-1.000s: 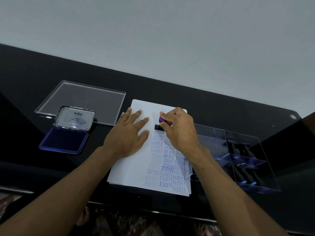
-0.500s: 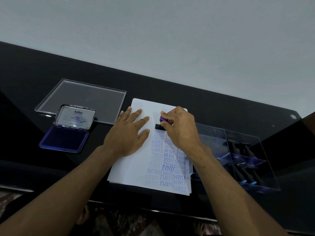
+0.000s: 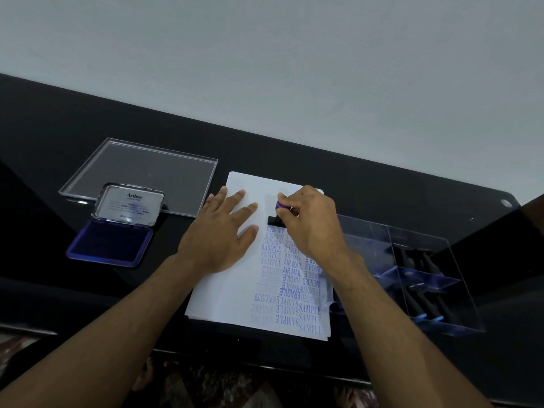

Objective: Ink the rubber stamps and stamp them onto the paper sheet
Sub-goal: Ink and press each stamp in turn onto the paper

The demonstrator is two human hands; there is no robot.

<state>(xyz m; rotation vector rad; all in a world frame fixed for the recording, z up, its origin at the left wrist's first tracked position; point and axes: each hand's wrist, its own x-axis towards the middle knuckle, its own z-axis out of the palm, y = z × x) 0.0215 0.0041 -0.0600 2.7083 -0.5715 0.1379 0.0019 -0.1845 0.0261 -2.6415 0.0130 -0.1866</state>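
A white paper sheet [image 3: 235, 293] lies on the black table, its right half covered with blue stamped words such as SAMPLE, AIR MAIL and FRAGILE. My right hand [image 3: 312, 228] grips a rubber stamp [image 3: 275, 220] with a purple-topped handle and black base, set down on the sheet just above the AMENDED prints. My left hand [image 3: 219, 234] lies flat with spread fingers on the paper's left part. An open blue ink pad [image 3: 110, 242] with its lid raised sits to the left.
A clear acrylic lid [image 3: 141, 175] lies behind the ink pad. At the right stands a clear divided box [image 3: 412, 278] holding several black stamps. The table's front edge runs just below the paper. A pale wall rises behind.
Hardly anything differs: the right hand stays on the stamp at the same spot on the sheet, and the left hand keeps pressing the paper.
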